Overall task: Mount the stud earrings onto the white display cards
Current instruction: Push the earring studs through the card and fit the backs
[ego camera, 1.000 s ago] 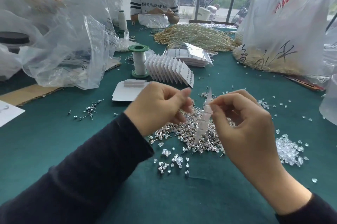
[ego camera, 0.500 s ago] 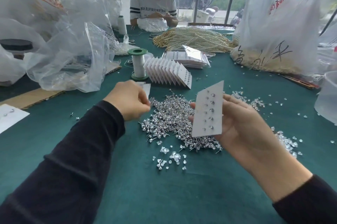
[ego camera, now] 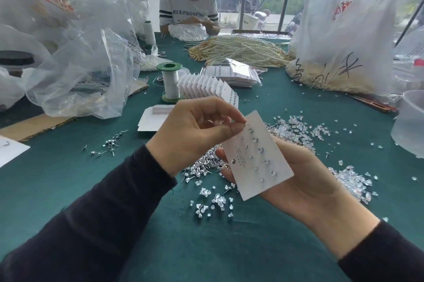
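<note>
Green felt point(ego camera: 68, 178) covers the worktable where we mount stud earrings, and one white card point(ego camera: 238, 155) is up in both hands at the centre of the view. The card's long axis runs from eleven o'clock down to five o'clock, its printed face turned toward us, with two columns of studs already seated along its right half.

Our right hand point(ego camera: 309, 180) lies under the card at four o'clock and holds it from behind. Two fingertips point(ego camera: 221, 153) show past the card's left edge; how the thumb lies we cannot tell.

Our left hand point(ego camera: 195, 135) comes in from nine o'clock and is the nearer to the card's top corner. Its thumb and forefinger are closed tip to tip right at that corner, the other fingers loosely curled above. Between the tips a thin pin shows, which we take to be a stud point(ego camera: 246, 124), though it is too small to be sure.

By our reading, the next move turns on that corner: the pin must meet a free hole at the eleven o'clock end, above the filled rows.

Loose studs point(ego camera: 202, 164) lie heaped on the felt at seven o'clock, beneath the hands. Clear backs point(ego camera: 296, 125) are scattered at two o'clock. A fanned row of finished cards point(ego camera: 204, 84) stands at twelve o'clock.
</note>
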`<state>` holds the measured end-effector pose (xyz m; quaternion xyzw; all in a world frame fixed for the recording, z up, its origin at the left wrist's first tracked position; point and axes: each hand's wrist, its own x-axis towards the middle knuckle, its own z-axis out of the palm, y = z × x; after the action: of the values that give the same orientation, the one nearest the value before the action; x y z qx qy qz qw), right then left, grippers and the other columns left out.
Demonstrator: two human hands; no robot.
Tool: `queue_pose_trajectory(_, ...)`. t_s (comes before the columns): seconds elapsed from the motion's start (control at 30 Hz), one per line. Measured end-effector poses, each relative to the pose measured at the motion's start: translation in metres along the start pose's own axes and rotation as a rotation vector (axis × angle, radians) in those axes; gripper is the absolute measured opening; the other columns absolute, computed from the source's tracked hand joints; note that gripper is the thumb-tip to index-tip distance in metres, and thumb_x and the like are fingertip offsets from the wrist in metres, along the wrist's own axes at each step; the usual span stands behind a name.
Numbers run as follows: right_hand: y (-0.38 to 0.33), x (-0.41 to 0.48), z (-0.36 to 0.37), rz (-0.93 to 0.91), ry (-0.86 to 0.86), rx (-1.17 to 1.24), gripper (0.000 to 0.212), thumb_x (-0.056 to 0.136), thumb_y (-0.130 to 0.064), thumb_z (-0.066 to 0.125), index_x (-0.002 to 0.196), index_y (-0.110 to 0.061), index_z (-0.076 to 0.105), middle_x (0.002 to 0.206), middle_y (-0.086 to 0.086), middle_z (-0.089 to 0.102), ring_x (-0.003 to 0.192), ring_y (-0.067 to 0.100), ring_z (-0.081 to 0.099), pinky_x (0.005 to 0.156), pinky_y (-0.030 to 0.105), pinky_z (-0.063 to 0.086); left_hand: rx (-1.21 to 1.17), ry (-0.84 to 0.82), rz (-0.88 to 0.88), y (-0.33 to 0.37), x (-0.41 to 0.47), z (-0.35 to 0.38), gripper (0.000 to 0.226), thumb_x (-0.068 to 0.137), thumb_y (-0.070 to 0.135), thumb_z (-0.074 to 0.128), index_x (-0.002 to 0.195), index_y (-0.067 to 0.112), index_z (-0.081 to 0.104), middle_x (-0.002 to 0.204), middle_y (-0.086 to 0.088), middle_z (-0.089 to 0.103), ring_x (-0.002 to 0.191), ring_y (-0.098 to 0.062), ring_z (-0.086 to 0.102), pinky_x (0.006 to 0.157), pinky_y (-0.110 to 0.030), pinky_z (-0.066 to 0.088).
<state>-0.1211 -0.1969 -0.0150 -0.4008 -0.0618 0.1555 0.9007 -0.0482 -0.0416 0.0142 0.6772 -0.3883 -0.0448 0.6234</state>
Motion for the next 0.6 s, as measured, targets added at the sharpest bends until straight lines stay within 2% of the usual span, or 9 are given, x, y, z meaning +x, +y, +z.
queue_pose_trajectory(0.13, 0.0003, -0.0019, 0.0006, 0.036, 0.004, 0.022, 0.036, 0.077, -0.028, 0.067, 0.107, -0.009, 0.068, 0.107, 0.014, 0.065, 0.101, 0.031, 0.063, 0.079, 0.042, 0.054, 0.058, 0.004, 0.003, 0.0017, -0.0014, -0.0009, 0.006, 0.072, 0.014, 0.071, 0.076, 0.018, 0.068, 0.076, -0.013, 0.058, 0.072, -0.021, 0.049, 0.066, -0.028, 0.045)
queue_pose_trajectory(0.17, 0.0001, -0.0026, 0.0002, 0.039, 0.01, 0.026, 0.035, 0.08, -0.032, 0.063, 0.107, -0.01, 0.068, 0.107, 0.014, 0.066, 0.101, 0.031, 0.063, 0.079, 0.043, 0.054, 0.056, 0.008, -0.005, 0.0022, -0.0017, -0.0009, 0.006, 0.07, 0.018, 0.069, 0.076, 0.018, 0.068, 0.076, -0.017, 0.058, 0.072, -0.022, 0.049, 0.067, -0.032, 0.045)
queue_pose_trajectory(0.23, 0.0002, -0.0038, -0.0009, 0.028, 0.024, 0.024, 0.04, 0.077, -0.034, 0.069, 0.109, -0.01, 0.068, 0.109, 0.014, 0.066, 0.104, 0.033, 0.062, 0.079, 0.043, 0.053, 0.052, 0.012, -0.01, 0.0018, -0.002, -0.0013, 0.01, 0.068, 0.022, 0.067, 0.076, 0.018, 0.068, 0.079, -0.027, 0.058, 0.073, -0.026, 0.05, 0.067, -0.037, 0.045)
queue_pose_trajectory(0.27, 0.0004, -0.0042, -0.0014, 0.022, 0.028, 0.025, 0.044, 0.075, -0.035, 0.071, 0.111, -0.01, 0.067, 0.11, 0.015, 0.065, 0.105, 0.035, 0.061, 0.079, 0.044, 0.052, 0.058, 0.011, -0.011, 0.0013, -0.0018, -0.0015, 0.01, 0.068, 0.023, 0.067, 0.077, 0.017, 0.068, 0.079, -0.027, 0.059, 0.073, -0.028, 0.051, 0.068, -0.038, 0.046)
queue_pose_trajectory(0.4, 0.0007, -0.0048, -0.001, 0.012, 0.027, 0.007, 0.05, 0.072, -0.036, 0.074, 0.114, -0.009, 0.065, 0.112, 0.016, 0.065, 0.108, 0.037, 0.059, 0.08, 0.045, 0.052, 0.078, 0.024, -0.032, 0.0006, -0.0013, -0.0013, 0.011, 0.067, 0.025, 0.065, 0.076, 0.019, 0.067, 0.076, -0.003, 0.064, 0.075, -0.019, 0.058, 0.07, -0.03, 0.05)
queue_pose_trajectory(0.5, 0.0007, -0.005, -0.0001, 0.015, 0.033, 0.003, 0.05, 0.071, -0.034, 0.076, 0.113, -0.009, 0.066, 0.111, 0.016, 0.065, 0.106, 0.037, 0.06, 0.081, 0.046, 0.051, 0.083, 0.057, -0.046, -0.0006, -0.0003, -0.0012, 0.006, 0.07, 0.02, 0.066, 0.075, 0.019, 0.066, 0.074, 0.005, 0.066, 0.071, -0.006, 0.06, 0.067, -0.018, 0.05)
queue_pose_trajectory(0.6, 0.0001, -0.0056, 0.0009, 0.016, 0.034, 0.016, 0.049, 0.071, -0.033, 0.076, 0.112, -0.009, 0.066, 0.109, 0.016, 0.065, 0.104, 0.036, 0.061, 0.081, 0.046, 0.051, 0.103, 0.068, -0.048, -0.0013, 0.0003, -0.001, 0.01, 0.074, 0.009, 0.067, 0.075, 0.019, 0.066, 0.072, 0.007, 0.066, 0.069, -0.003, 0.06, 0.065, -0.014, 0.049)
